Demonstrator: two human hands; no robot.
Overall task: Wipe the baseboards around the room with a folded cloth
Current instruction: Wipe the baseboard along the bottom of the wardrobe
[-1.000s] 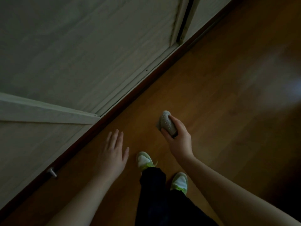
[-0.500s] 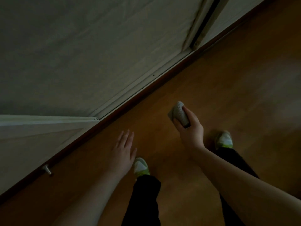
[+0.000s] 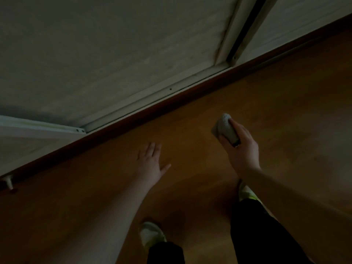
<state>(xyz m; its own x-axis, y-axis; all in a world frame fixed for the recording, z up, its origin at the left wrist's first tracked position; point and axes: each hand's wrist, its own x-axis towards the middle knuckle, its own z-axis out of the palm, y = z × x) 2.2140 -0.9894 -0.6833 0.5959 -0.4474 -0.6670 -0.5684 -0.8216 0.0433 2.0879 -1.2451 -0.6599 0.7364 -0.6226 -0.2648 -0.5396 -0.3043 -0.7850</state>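
A: Starting nearest the camera: two legs in dark trousers (image 3: 255, 231), feet in pale shoes with yellow-green trim. Left shoe (image 3: 151, 234) low in the frame, right shoe (image 3: 247, 193) partly hidden under the right forearm.

B: Floor?

A: Orange-brown wood floor (image 3: 285, 111), dim light, faint sheen at the far right.

B: Hands, then.

A: Left hand (image 3: 150, 162) stretched forward over the floor, palm down, fingers straight and close together, thumb splayed out to the right. It carries nothing. Cannot tell whether it touches the boards or hovers.

B: And the right?

A: Right hand (image 3: 241, 149) farther forward, fingers and thumb curled round the folded cloth (image 3: 225, 128). The cloth is pale grey, bunched into a rounded wad, poking out past the fingertips toward the wall. A small dark patch shows at its lower end near the thumb; too murky to identify.

B: Cloth on the baseboard?

A: No. It sits over open floor, apart from the baseboard (image 3: 152, 113), a dark red-brown strip running diagonally from lower left to upper right.

B: Beyond that?

A: Pale wall panels (image 3: 114, 54) with light framing and a dark vertical gap (image 3: 245, 29) at upper right. A small pale doorstop (image 3: 8, 182) sticks out at the far left edge.
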